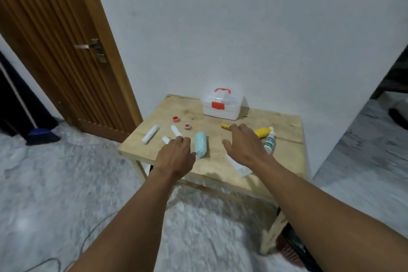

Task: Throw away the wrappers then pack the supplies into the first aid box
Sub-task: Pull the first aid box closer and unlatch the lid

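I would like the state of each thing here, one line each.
First aid box: lid closed, upright.
White bottle: lying on its side.
Yellow bottle: lying down.
Teal pack: lying flat.
Wrapper: flat on table, not thrown away.
Left hand: holds nothing.
Right hand: fingers spread, empty.

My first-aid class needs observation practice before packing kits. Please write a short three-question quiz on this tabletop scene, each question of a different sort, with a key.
1. True or false: the first aid box at the back of the table stands with its lid open.
2. Which thing lies between the left hand and the right hand? A. a pair of scissors B. the teal striped pack C. a thermometer
3. Fill the gap: the yellow bottle lies on the ___ hand's side of the table.

Key: 1 false, the lid is down; 2 B; 3 right.
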`<state>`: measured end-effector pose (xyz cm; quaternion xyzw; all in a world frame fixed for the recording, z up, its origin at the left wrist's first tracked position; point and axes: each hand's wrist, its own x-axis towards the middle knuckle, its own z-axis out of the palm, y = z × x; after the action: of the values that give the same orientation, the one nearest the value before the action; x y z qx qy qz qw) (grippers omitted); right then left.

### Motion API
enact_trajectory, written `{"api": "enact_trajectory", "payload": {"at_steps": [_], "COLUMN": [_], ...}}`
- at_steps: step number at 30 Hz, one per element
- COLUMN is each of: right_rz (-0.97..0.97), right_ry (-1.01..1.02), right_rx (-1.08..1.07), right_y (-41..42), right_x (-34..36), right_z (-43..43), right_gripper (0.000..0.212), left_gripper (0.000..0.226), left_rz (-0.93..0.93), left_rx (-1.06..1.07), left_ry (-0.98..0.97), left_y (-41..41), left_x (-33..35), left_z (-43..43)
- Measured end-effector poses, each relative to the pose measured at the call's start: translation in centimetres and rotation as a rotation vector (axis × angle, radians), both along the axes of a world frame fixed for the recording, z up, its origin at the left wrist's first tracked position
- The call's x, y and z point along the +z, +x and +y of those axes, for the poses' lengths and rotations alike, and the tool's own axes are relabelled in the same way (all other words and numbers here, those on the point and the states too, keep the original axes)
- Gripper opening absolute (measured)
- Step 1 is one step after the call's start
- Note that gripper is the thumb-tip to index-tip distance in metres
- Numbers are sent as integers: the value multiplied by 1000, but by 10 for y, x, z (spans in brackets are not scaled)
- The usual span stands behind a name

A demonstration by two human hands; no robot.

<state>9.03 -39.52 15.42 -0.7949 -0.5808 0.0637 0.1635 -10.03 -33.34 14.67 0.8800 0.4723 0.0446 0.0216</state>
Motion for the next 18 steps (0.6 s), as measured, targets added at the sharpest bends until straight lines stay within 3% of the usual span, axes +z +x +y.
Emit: {"api": "enact_trajectory", "payload": {"at_steps": [10,18], "right_rz": [49,353], "right_ry": [-56,-58], "right_rx": [-124,-318], "right_y": [18,57], "right_x": [-49,-82], "right_z": [134,255], "right_gripper": [44,43], "left_gripper": [41,42], "left_rz": [-54,-112], "left_rx": [-128,-151], "left_ry": [-38,-69], "left_y": [35,95], "left_x": [-36,-42], "left_z": [146,274]}}
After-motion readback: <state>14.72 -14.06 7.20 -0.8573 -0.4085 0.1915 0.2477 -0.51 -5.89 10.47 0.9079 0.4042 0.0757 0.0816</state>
